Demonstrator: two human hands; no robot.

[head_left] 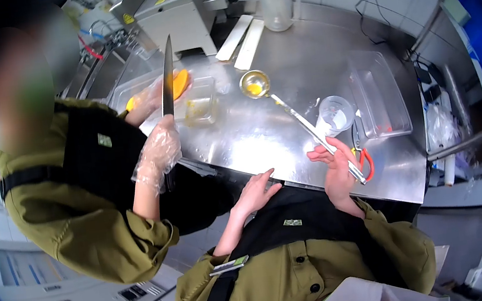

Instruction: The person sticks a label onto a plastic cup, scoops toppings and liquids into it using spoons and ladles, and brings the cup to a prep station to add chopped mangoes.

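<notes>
My right hand is by the near edge of the steel table, and the long handle of a metal ladle runs across it, between thumb and fingers. Some yellow liquid or residue shows in the ladle's bowl, over the table's middle. My left hand hangs at the table's front edge in front of my apron, fingers apart, holding nothing. Beside my right hand are scissors with red-orange handles, partly hidden behind it. Just beyond stands a clear plastic cup.
At left, a co-worker's gloved hand holds a large knife upright; orange-yellow pieces lie by their other hand. A small clear container, white strips, a pitcher, a metal machine and a clear bin occupy the table.
</notes>
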